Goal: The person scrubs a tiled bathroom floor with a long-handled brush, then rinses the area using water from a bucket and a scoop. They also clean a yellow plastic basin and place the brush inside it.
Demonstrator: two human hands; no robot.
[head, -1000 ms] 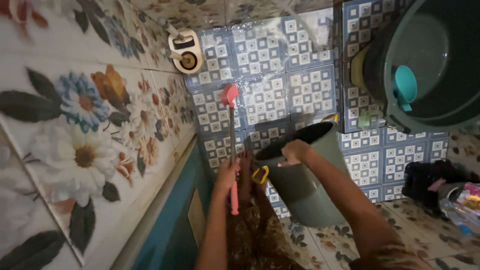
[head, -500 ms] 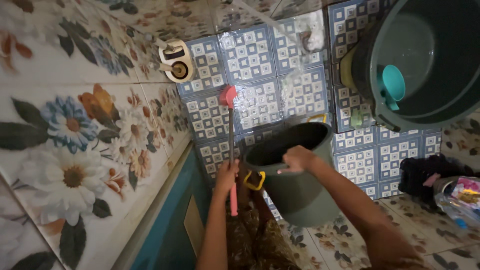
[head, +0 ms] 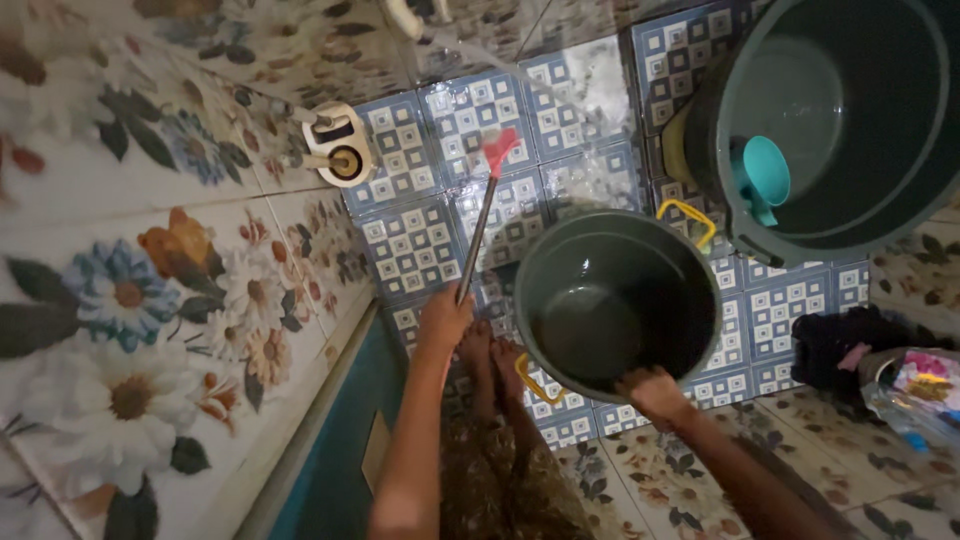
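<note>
While the left hand [head: 443, 318] is closed around a metal-handled brush [head: 478, 222] with a red head at 12 o'clock, the right hand [head: 655, 392] grips the rim of a dark green bucket [head: 617, 303], little water inside, above blue tiled floor [head: 420, 245]; big tub [head: 840, 120] with teal scoop [head: 762, 175] at 2 o'clock.

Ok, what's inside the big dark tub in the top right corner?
A teal water dipper sits against the inner wall of the big dark tub, with what looks like water around it. Part of the tub runs out of frame, so the rest stays unseen.
</note>
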